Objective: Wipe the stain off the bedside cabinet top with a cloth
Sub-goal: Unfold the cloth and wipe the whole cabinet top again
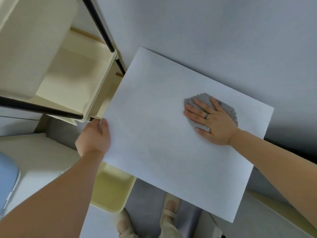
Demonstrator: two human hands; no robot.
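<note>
The white bedside cabinet top (163, 152) fills the middle of the head view, seen from above. A grey textured cloth (200, 100) lies on its far right part. My right hand (211, 121) presses flat on the cloth with fingers spread, a ring on one finger; most of the cloth is hidden under the palm. My left hand (95, 136) grips the cabinet top's left edge, thumb on the surface and fingers curled underneath. No stain is visible on the white top.
A cream tiered cart (73, 79) with black poles (101, 26) stands just left of the cabinet, and its lower tray (111, 191) sticks out below the cabinet's near-left edge. A pale wall (205, 28) lies behind. My feet in light shoes (169, 213) stand on the floor below.
</note>
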